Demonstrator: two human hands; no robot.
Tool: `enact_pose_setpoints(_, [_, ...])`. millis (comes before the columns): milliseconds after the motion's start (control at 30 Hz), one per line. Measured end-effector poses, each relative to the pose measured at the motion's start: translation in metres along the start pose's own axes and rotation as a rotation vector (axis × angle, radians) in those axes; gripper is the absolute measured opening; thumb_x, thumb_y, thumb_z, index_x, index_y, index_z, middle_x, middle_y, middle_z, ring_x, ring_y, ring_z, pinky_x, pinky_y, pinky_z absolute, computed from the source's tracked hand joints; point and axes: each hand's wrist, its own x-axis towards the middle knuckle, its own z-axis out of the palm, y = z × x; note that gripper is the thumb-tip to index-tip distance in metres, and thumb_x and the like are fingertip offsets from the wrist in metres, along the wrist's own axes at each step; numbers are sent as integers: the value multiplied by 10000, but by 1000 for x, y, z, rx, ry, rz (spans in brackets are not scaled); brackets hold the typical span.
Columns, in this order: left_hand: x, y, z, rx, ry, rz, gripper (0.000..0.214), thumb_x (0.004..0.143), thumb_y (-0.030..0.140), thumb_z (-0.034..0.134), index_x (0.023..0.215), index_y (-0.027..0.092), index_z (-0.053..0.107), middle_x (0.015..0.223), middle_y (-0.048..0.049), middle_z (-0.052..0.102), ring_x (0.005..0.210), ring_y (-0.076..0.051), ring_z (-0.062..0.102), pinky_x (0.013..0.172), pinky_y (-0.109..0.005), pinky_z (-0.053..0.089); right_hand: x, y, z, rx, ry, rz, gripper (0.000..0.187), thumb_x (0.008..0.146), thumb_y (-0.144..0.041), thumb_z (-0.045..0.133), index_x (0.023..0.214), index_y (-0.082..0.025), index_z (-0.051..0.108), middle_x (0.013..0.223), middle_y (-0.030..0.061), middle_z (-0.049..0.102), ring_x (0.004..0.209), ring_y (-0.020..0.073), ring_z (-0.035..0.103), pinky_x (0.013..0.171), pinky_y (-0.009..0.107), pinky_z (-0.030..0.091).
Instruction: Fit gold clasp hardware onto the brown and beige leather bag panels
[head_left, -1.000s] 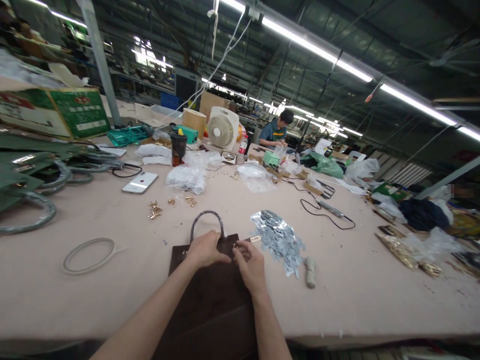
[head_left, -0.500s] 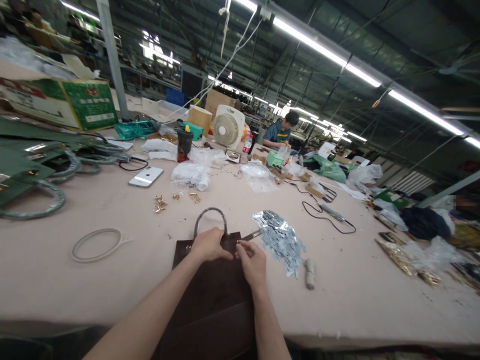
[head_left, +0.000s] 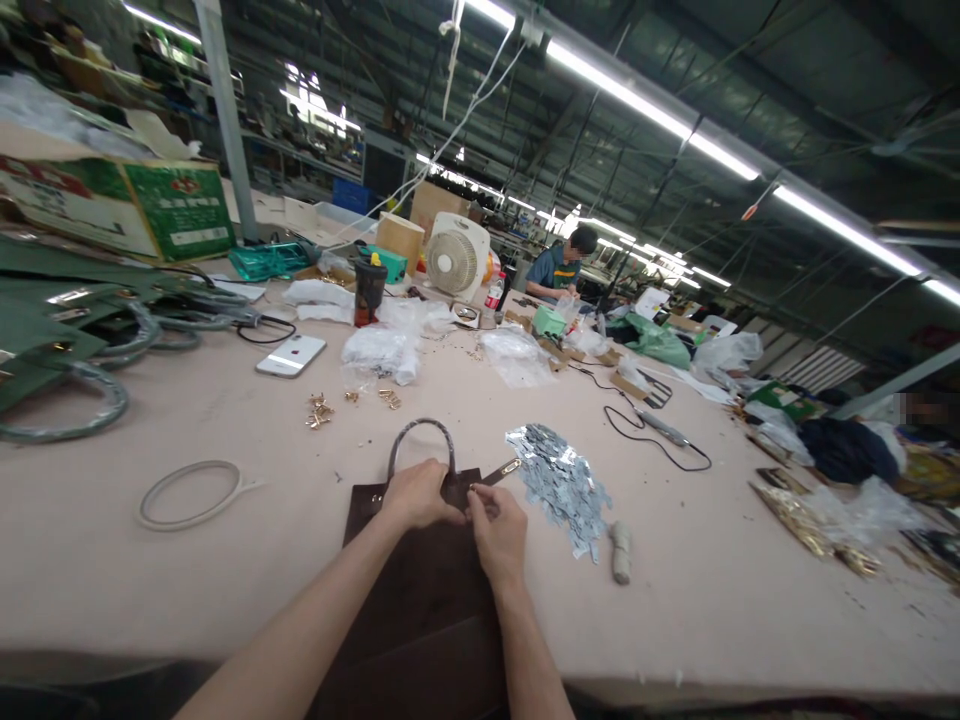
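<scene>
One dark brown bag is lying before us at the near side of the table, stretching toward six o'clock. Our left hand is grasping its top edge, hiding the stretch beneath the single arched handle. Our right hand is pinching at the top corner beside one strap pointing toward two; the fingers are hiding whether they are gripping strap or fitting, leaving us unable to tell.

One heap of grey-blue pieces, too many for counting, is crowding the strap's tip between two and three. One beige roll is lying past three, one corded tool farther out toward two. Three clusters of gold fittings are sitting from ten to eleven, one phone lying beyond. One pale ring is resting at nine; several green bags are filling ten. One cup is standing at eleven, one fan and one bottle around twelve. One co-worker is leaning forward at one.
</scene>
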Motion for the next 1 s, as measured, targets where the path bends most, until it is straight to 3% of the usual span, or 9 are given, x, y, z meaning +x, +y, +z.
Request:
enact_pose_setpoints(467, [-7,-3,-5,4,19,18,578,633,680,776,947,216,633,1052,-105,719,968,-342,708,748,-367,506,1,-10,11,-342,34,-107,183,919,-263,604,984,-188,758,936,90,743,857,225,704,785,322,559])
enact_pose_setpoints(833, [-6,-2,-4,-34,10,5,539,615,616,803,935,216,637,1055,-105,721,977,-347,705,739,-356,495,12,-28,10,-581,-60,-84,164,875,-144,606,911,-191,759,883,89,743,851,256,696,770,328,500])
enact_pose_setpoints(1000, [-5,-2,-6,-105,8,-48,411,652,527,766,922,230,678,988,-80,751,936,-312,718,694,-322,476,2,-18,12,-469,-15,-165,191,921,-199,570,956,-181,757,910,97,723,837,231,682,771,322,519])
